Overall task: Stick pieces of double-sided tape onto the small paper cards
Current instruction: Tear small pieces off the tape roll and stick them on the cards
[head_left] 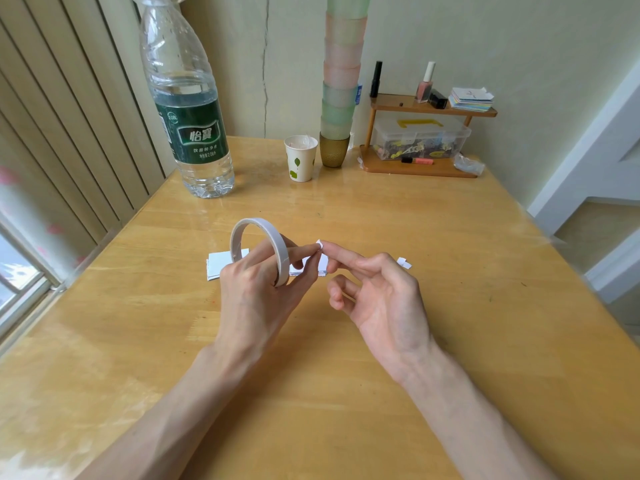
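My left hand (259, 289) holds a white roll of double-sided tape (258, 244) upright, the ring hung over its fingers above the table. A small white tape piece (319, 244) sits between the left fingertips and the fingertips of my right hand (377, 289), which pinch it together. Beneath the hands lies a small stack of white paper cards (221, 263), partly hidden by the hands. Another little white scrap (403, 262) lies on the table just right of my right hand.
A large water bottle (187, 109) stands at the back left of the wooden table (346, 341). A paper cup (300, 157), a tall stack of coloured cups (341, 81) and a small wooden shelf (420, 168) with a plastic box line the back edge.
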Motion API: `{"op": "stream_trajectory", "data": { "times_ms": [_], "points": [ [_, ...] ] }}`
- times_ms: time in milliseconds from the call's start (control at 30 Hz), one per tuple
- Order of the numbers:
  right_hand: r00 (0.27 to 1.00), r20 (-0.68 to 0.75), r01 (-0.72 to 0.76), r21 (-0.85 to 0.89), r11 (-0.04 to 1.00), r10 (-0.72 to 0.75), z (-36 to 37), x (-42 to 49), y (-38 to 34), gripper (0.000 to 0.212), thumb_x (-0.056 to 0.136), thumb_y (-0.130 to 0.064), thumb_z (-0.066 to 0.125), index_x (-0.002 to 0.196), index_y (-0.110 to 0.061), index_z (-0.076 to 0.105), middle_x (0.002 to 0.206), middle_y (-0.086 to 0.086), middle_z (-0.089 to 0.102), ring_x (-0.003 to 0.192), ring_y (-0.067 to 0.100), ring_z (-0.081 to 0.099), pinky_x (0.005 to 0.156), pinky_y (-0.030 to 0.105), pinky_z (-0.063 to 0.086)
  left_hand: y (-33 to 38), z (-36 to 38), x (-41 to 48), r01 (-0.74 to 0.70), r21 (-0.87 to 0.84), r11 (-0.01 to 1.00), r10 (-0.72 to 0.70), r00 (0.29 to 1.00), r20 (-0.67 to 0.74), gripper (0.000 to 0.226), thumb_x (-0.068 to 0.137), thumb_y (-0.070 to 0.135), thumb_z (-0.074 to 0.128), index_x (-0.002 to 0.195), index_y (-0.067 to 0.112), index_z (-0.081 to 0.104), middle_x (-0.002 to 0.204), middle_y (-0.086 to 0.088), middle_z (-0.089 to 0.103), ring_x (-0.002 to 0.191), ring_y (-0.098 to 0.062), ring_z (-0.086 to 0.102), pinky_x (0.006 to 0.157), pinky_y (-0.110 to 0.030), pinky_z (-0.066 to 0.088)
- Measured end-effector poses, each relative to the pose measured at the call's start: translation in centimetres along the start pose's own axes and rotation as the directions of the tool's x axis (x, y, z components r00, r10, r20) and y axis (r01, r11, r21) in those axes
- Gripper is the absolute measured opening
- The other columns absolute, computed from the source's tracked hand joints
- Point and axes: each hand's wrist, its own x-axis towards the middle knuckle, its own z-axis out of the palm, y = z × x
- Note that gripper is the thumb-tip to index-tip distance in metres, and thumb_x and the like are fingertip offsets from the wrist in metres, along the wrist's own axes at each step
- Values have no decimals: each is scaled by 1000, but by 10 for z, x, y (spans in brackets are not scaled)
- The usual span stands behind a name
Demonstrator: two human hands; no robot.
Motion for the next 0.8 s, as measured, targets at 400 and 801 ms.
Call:
{"op": "stream_trajectory", "data": {
  "times_ms": [400,801],
  "points": [
    [1000,5,2,4,1000,-2,0,-1,-1,45,97,-17,42,119,3,74,99,6,59,72,20,45,69,32,39,-3,1,-1,73,-55,996,-73,997,5,5,91,22,80,93,23,84,76,9,63,50,-20,53,48,-40,45],
    [1000,-1,0,5,1000,0,0,-2,-3,44,97,-17,41,119,3,75,98,6,60,71,21,45,69,31,39,-3,2,-3,63,-61,996,-64,998,-8,4,91,21,82,94,21,84,76,8,64,51,-19,54,46,-40,45]
  ]
}}
